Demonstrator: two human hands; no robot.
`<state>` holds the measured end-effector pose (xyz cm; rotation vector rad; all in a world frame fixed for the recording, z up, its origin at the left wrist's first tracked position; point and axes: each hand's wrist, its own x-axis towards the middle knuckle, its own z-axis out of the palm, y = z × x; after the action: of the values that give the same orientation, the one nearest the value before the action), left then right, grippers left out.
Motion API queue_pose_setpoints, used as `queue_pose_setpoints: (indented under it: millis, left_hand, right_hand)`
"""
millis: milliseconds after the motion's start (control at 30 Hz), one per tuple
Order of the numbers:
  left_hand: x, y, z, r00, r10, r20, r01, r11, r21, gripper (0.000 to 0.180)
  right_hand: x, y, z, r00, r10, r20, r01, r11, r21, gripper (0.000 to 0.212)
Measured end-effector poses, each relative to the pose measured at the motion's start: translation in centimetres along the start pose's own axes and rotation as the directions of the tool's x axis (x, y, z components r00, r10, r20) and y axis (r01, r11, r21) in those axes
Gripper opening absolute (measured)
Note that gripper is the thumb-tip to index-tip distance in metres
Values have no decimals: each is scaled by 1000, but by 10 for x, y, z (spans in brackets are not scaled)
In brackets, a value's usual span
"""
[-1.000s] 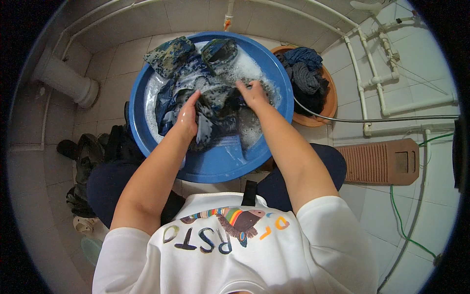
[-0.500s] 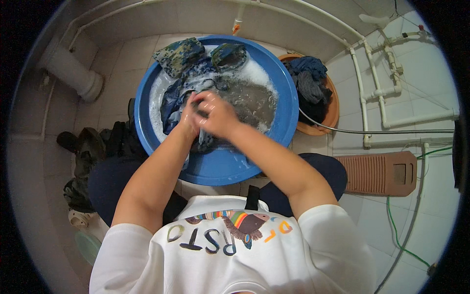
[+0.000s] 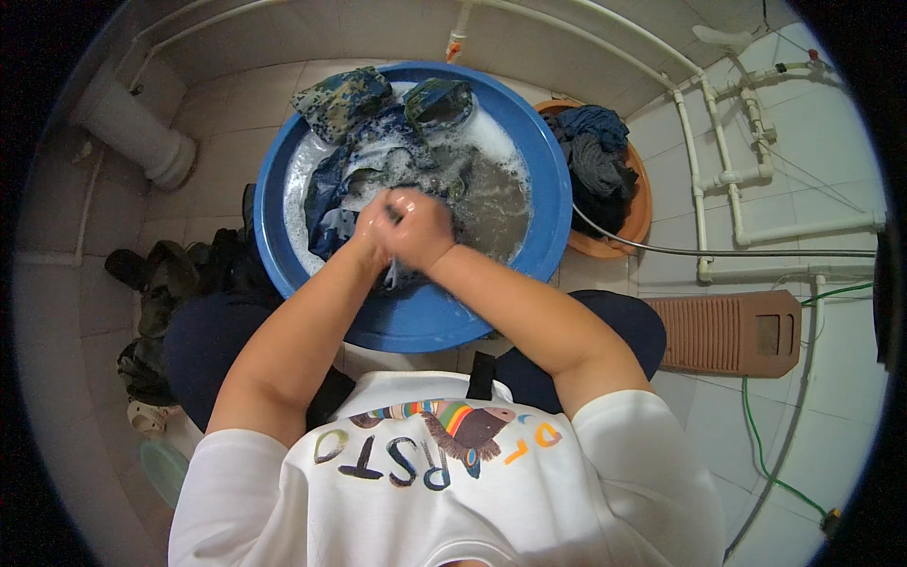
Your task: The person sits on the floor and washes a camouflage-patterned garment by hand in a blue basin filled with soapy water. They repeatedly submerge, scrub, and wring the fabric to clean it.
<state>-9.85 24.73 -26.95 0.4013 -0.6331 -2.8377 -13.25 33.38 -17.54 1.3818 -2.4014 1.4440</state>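
A wide blue basin of grey, foamy water stands in front of me. In it lies a wet camouflage garment, blue, green and grey, with parts bunched above the water at the far side. My left hand and my right hand are pressed together over the near middle of the basin. Both are closed on a dark, wet fold of the garment, mostly hidden between the fingers. More of the cloth shows below and to the left of my hands.
An orange tub with dark clothes stands right of the basin. A brown washboard lies on the floor at right. Dark shoes are at left, a pale green bowl nearer. White pipes run along the walls; a hose crosses toward the basin.
My right hand has come down and closer against the left, both fists now tightly together slightly nearer me. The cloth under them has shifted in the water.
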Motion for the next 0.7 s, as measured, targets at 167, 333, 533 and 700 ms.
queue_pose_setpoints:
  millis: [167,333,533,700]
  left_hand:
    - [6,-3,19,873,67,-482,59,969,242,30]
    - [-19,13,76,906,-230,-356,279,956,93,35]
    - [-2,25,41,899,-15,-437,85,986,141,35]
    - [-2,23,42,885,-6,-465,87,984,154,41]
  right_hand:
    - [7,34,1,997,47,57,-45,998,-35,23]
    - [22,127,-41,869,455,-193,-492,763,-419,37]
    - [18,179,-46,483,799,358,-577,598,-556,84]
    - [14,157,-42,715,694,89,-629,693,-352,55]
